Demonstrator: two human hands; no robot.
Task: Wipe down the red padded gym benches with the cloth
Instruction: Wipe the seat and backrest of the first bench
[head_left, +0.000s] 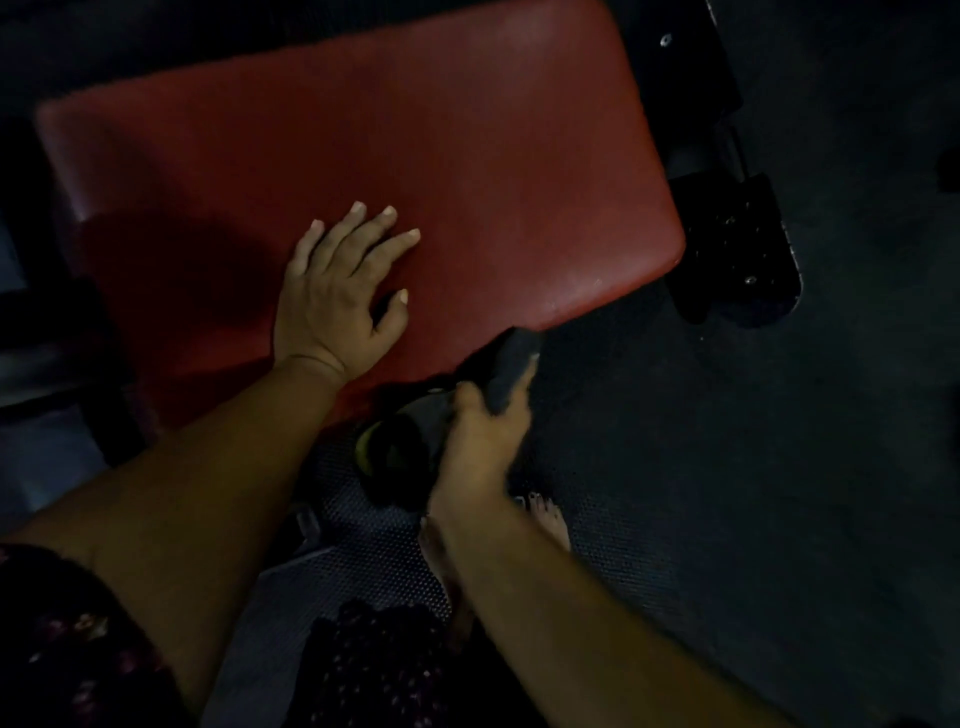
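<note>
The dark grey cloth (511, 366) meets the red padded bench (415, 156) at the pad's 5 o'clock edge, clenched in the right hand (480, 441). The left hand (337, 296) lies flat on the pad toward 7 o'clock, fingers spread, grasping nothing. A black frame foot (737, 254) stands at the pad's 3 o'clock.

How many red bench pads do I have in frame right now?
1. The red pad fills the upper middle; the left hand lies flat on it, the right hand holds the cloth at its near edge. Others may sit outside the frame.
</note>
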